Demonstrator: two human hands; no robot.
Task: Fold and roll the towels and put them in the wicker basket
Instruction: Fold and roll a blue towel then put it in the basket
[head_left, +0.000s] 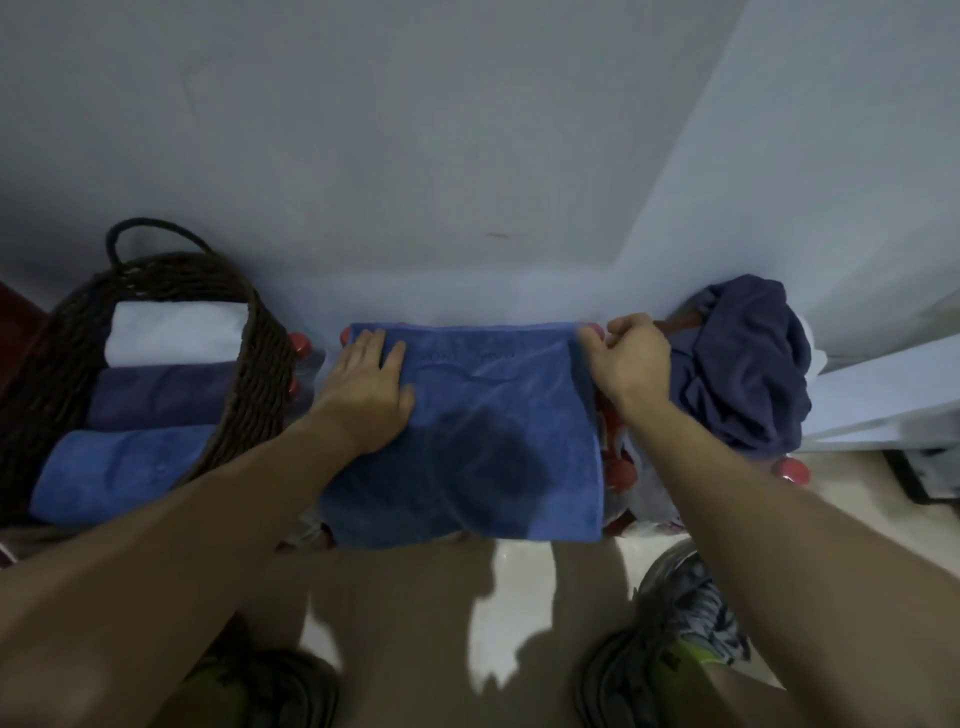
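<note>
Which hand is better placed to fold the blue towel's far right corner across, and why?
The right hand. It already pinches the far right corner of the blue towel, while the left hand lies flat on the left part, well placed to pin it down.

The spread towel (483, 431) is showing mid blue, with a faint embossed pattern I cannot read. The wicker basket (249, 364) is looking dark brown and twisted in weave, holding a white roll (176, 332), a navy roll (156, 395) and a blue roll (119, 467). The crumpled pile (743, 364) is appearing dusky navy. Bottle caps (621, 473) are showing red. The wall (415, 156) is reading pale blue-grey.
</note>
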